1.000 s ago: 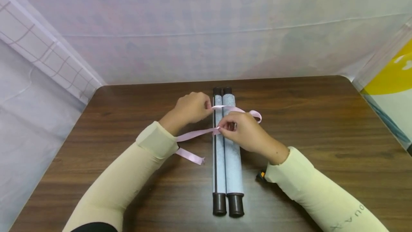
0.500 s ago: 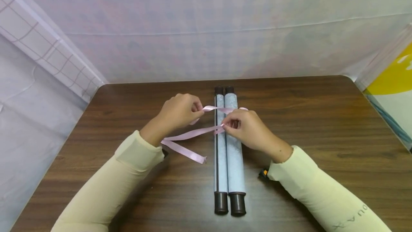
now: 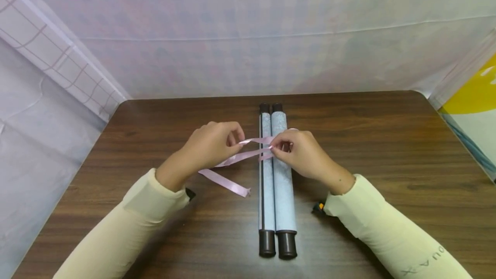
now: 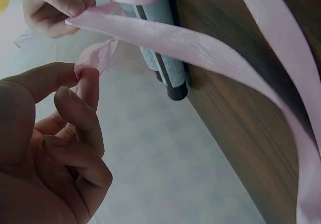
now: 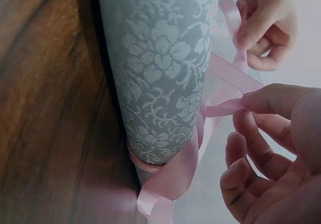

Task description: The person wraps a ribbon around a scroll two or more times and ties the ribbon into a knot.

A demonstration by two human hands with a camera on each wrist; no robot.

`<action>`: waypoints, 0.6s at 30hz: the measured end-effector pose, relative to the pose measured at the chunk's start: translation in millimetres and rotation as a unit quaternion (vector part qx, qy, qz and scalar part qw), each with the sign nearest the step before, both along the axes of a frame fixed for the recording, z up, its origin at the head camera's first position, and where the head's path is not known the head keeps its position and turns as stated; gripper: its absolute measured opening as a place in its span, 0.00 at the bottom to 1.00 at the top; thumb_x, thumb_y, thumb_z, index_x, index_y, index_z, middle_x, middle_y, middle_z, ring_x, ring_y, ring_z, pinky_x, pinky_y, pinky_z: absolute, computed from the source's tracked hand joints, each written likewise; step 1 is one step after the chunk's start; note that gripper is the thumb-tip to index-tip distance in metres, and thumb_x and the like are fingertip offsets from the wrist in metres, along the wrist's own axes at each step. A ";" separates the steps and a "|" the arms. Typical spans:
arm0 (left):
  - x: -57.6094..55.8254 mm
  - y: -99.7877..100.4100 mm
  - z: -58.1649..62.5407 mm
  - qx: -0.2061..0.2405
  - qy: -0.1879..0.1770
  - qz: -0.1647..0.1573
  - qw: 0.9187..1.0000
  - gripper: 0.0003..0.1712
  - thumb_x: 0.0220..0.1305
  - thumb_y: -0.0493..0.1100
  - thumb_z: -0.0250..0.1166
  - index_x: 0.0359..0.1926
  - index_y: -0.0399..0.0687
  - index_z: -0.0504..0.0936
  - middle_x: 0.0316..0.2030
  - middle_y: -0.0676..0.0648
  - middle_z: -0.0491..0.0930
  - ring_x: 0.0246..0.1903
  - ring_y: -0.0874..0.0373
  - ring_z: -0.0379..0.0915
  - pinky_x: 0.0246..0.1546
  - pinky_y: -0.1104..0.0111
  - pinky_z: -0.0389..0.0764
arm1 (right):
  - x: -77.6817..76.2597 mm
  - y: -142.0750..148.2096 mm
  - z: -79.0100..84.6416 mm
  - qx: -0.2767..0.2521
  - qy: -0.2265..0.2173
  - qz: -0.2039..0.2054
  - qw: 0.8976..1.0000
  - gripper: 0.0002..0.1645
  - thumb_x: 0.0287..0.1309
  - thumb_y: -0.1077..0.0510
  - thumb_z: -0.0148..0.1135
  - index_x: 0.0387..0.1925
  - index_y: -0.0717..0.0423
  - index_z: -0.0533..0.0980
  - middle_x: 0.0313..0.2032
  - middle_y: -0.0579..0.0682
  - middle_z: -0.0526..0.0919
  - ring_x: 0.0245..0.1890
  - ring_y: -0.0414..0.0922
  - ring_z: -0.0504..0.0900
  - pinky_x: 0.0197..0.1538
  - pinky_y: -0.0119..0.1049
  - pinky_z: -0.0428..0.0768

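Note:
A scroll (image 3: 284, 197), rolled from both ends into two side-by-side rolls, lies lengthwise on the table. Its cloth is pale blue with a floral weave (image 5: 160, 68), and dark brown knobs cap the ends. Pink ribbon (image 3: 225, 182) wraps round the middle of the rolls. My left hand (image 3: 211, 145), left of the scroll, pinches one stretch of ribbon between thumb and index finger. Over the rolls, my right hand (image 3: 300, 154) pinches another stretch by thumb and forefinger. A long ribbon tail (image 4: 210, 50) runs from the right fingertips in the left wrist view.
The brown wood-grain table (image 3: 387, 150) extends on both sides of the scroll. Pale cloth (image 3: 248, 33) hangs behind its far edge, and a white grid-patterned panel (image 3: 50, 46) borders the left. A yellow patterned surface (image 3: 470, 87) shows at far right.
My left hand has moved left and toward the near edge, drawing ribbon along. The ribbon loop right of the scroll has shrunk almost behind my right hand, which has barely shifted.

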State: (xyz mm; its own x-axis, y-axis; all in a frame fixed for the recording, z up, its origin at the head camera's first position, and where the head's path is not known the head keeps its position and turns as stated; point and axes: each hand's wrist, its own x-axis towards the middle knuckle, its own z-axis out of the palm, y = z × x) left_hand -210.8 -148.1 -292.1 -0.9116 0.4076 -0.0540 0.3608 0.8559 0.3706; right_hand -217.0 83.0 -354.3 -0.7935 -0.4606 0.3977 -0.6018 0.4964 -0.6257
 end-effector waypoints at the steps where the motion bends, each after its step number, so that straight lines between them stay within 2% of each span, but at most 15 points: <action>1: 2.0 0.2 -0.5 0.001 -0.001 -0.004 1.000 0.06 0.59 0.49 0.65 0.36 0.57 0.78 0.22 0.60 0.81 0.18 0.66 0.73 0.18 0.67 0.74 | 0.0 0.0 0.3 -0.001 -0.002 0.000 1.000 0.02 0.50 0.63 0.66 0.28 0.55 0.83 0.24 0.46 0.80 0.24 0.37 0.73 0.24 0.33 0.78; 6: 10.8 1.4 -4.4 0.014 -0.022 -0.012 1.000 0.04 0.59 0.47 0.65 0.35 0.56 0.78 0.22 0.59 0.81 0.16 0.66 0.73 0.17 0.68 0.74 | 0.3 0.9 1.4 -0.009 -0.001 0.002 1.000 0.03 0.51 0.63 0.65 0.30 0.55 0.83 0.24 0.46 0.81 0.23 0.36 0.74 0.23 0.32 0.78; 13: 20.3 5.4 -14.2 0.011 -0.011 -0.019 1.000 0.04 0.56 0.45 0.66 0.33 0.57 0.79 0.22 0.60 0.81 0.18 0.66 0.72 0.18 0.68 0.73 | 1.7 1.1 5.0 -0.022 0.007 -0.008 1.000 0.03 0.50 0.63 0.66 0.29 0.56 0.83 0.24 0.46 0.82 0.23 0.36 0.75 0.24 0.33 0.79; 18: 27.3 10.9 -19.9 0.012 -0.027 -0.028 0.999 0.04 0.56 0.45 0.67 0.33 0.58 0.80 0.22 0.61 0.81 0.18 0.66 0.72 0.18 0.70 0.73 | 2.5 0.9 6.9 -0.022 0.009 -0.014 1.000 0.04 0.50 0.64 0.65 0.30 0.56 0.83 0.25 0.47 0.83 0.23 0.36 0.76 0.24 0.33 0.79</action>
